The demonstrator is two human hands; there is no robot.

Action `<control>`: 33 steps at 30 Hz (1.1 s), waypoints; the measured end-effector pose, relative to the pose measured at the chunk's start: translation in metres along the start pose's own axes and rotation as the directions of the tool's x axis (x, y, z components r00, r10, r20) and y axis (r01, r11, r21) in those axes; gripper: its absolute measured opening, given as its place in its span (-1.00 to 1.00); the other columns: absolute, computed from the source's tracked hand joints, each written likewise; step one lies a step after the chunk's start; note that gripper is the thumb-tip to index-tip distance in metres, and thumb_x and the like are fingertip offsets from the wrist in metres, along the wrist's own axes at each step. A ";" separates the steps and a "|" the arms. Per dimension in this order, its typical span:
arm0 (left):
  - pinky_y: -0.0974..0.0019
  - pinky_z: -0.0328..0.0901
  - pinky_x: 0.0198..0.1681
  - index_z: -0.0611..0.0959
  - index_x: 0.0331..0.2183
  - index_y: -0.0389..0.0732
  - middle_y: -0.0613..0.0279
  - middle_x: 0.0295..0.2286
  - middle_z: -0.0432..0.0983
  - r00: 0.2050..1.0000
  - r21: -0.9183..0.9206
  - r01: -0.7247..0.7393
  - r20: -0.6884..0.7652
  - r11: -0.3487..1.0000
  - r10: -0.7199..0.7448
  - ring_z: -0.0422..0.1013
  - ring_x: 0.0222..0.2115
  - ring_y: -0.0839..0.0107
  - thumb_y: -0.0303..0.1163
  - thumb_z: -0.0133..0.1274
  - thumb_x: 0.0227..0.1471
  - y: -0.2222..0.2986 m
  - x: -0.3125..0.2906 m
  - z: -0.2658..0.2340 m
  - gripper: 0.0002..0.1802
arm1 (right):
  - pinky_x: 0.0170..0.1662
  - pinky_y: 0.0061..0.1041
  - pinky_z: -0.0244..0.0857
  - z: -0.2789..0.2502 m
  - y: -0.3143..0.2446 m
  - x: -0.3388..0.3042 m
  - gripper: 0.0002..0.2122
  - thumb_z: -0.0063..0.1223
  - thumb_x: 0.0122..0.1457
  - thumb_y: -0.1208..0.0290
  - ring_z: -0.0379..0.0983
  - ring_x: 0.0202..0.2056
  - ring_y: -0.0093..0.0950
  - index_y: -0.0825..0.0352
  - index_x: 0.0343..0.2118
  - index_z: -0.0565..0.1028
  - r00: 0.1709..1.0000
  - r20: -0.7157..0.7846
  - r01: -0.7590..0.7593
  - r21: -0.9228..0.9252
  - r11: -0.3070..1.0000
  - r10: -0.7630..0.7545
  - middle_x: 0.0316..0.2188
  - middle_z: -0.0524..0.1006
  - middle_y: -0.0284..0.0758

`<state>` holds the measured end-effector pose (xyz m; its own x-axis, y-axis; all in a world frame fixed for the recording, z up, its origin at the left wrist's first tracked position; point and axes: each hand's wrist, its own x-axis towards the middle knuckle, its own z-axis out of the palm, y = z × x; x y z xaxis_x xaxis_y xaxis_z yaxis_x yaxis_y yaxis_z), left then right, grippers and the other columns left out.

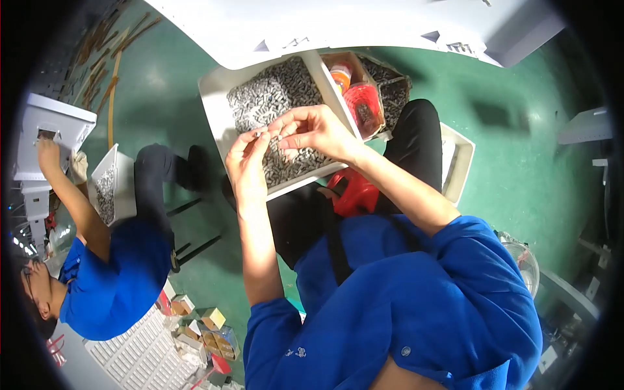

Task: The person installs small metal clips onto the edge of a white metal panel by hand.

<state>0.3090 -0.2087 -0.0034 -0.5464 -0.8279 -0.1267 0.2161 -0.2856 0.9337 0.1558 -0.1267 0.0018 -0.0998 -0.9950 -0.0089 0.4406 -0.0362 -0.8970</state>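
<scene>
My left hand (248, 156) and my right hand (318, 134) come together over a white bin (211, 107). Each is pinched, thumb against fingers, on a small grey metal piece; its exact kind is too small to tell. The fingertips nearly meet, and I cannot make out whether the two pieces touch. Below them the bin holds a heap of small grey metal pieces (273, 91), stubby and loosely piled. The bin sits over my lap, and my forearms hide part of its near side.
Beside the bin are a red container (364, 107) and an orange-labelled bottle (340, 75). A large white panel (364, 29) hangs over the far side. At left, a co-worker in a blue shirt (123, 279) reaches into a white housing (62, 123). A fan (523, 263) stands at right.
</scene>
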 end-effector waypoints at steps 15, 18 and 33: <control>0.51 0.26 -0.22 0.62 -0.38 -0.34 0.24 -0.40 0.51 0.922 0.076 -0.387 0.050 0.919 0.384 0.39 -0.38 0.55 -0.60 0.17 -0.14 0.044 0.096 0.059 -0.84 | -0.38 -0.59 0.39 -0.050 -0.087 0.030 -0.87 0.21 -0.14 0.58 0.50 -0.45 -0.48 0.31 -0.46 0.56 0.501 0.107 0.257 -0.966 0.030 -0.859 -0.48 0.53 -0.36; 0.47 0.27 -0.14 0.57 -0.29 -0.39 0.15 -0.37 0.50 0.933 0.155 -0.360 0.079 0.920 0.352 0.41 -0.32 0.48 -0.63 0.10 -0.07 0.043 0.094 0.056 -0.80 | -0.39 -0.59 0.39 -0.054 -0.084 0.032 -0.88 0.20 -0.13 0.57 0.50 -0.46 -0.48 0.31 -0.45 0.56 0.537 0.099 0.276 -0.959 0.064 -0.838 -0.48 0.53 -0.35; 0.42 0.29 -0.19 0.58 -0.36 -0.49 0.12 -0.40 0.50 0.966 0.438 -0.246 0.034 0.865 0.257 0.41 -0.34 0.42 -0.62 0.14 -0.13 0.044 0.043 0.075 -0.81 | -0.51 -0.44 0.32 -0.064 -0.094 -0.011 -0.92 0.08 -0.24 0.46 0.39 -0.53 -0.42 0.22 -0.59 0.44 0.417 0.340 0.234 -0.936 -0.262 -0.843 -0.56 0.43 -0.38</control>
<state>0.2339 -0.2209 0.0578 -0.4995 -0.8566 0.1291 -0.0328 0.1676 0.9853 0.0580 -0.1062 0.0579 -0.1100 -0.4157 0.9028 -0.9741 -0.1355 -0.1811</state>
